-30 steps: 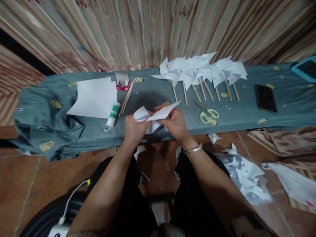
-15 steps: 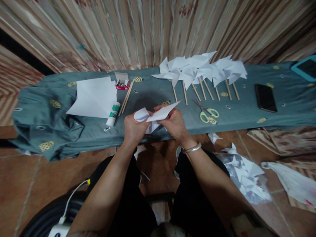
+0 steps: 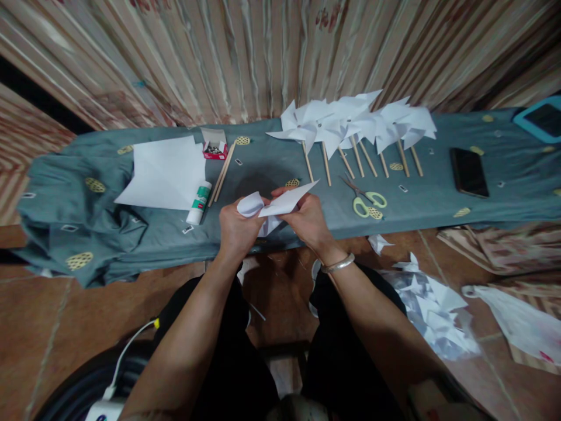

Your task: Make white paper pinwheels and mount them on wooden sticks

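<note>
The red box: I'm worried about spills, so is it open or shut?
Open: the red box has its lid raised, and small metal pieces show inside.

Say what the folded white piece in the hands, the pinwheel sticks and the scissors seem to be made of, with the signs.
Folded piece: apparently matte white paper, from thin edges and soft curl.
Pinwheel sticks: probably wood, dull pale tan, though no grain is clear.
Scissors: likely metal blades, thin and grey; smooth-looking pale green handles, perhaps plastic.
</note>
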Tool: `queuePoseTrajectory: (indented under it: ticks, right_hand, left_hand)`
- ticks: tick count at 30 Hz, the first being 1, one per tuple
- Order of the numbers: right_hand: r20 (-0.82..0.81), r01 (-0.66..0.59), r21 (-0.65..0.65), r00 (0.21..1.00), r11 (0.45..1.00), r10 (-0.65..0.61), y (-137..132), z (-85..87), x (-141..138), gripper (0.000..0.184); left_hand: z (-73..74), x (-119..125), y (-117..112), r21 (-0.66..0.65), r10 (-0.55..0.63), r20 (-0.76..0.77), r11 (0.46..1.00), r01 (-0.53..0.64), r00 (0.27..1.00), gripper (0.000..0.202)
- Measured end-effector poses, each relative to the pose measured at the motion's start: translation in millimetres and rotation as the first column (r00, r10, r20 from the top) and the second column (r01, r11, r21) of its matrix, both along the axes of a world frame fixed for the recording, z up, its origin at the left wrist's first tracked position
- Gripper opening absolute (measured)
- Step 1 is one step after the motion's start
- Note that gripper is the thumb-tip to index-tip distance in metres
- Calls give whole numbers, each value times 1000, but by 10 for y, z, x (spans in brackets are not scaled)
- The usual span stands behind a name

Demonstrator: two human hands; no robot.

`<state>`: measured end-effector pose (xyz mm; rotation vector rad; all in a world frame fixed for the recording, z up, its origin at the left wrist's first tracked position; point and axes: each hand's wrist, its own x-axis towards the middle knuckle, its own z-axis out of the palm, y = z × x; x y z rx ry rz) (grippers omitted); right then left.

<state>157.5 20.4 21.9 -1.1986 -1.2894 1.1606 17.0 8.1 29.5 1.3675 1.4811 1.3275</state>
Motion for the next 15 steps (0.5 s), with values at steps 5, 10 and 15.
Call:
queuePoseTrajectory:
  ticks: [5, 10, 15]
  right_hand:
    - [21, 15, -2, 1000, 1000, -15, 6, -24, -6, 33]
    - [43, 21, 10, 999, 1000, -21, 15, -37, -2, 30]
    - [45, 18, 25, 999, 1000, -19, 19, 16, 15, 29]
  left_hand:
    - [-18, 0, 0, -9, -4, -32, 1000, 4, 999, 19]
    - [-22, 17, 1, -24, 4, -23, 1000, -5, 1000, 17]
    - [-2, 9, 25, -7, -24, 25, 1000, 25, 999, 17]
